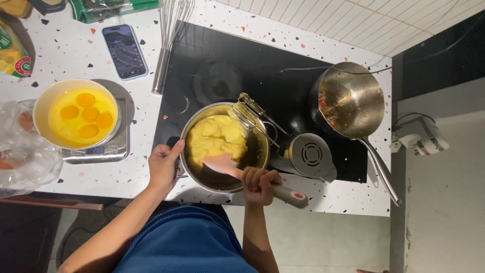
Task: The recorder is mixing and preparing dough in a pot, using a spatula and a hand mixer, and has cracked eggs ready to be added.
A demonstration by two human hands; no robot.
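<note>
A steel bowl [258, 151] holds pale yellow butter or batter [214, 137] and sits at the near edge of a black cooktop [222, 65]. My left hand [162, 167] grips the bowl's left rim. My right hand [260, 183] is closed around the grey handle of a pink spatula [218, 164], whose blade lies inside the bowl. A hand mixer [305, 154] rests to the right of the bowl, its beaters [247, 114] leaning on the bowl's far rim.
A bowl of cracked eggs [78, 115] stands on a kitchen scale [96, 151] at left. A phone [125, 51], a whisk [166, 50], a clear bag [22, 151] and a steel saucepan [351, 101] share the speckled counter [76, 60].
</note>
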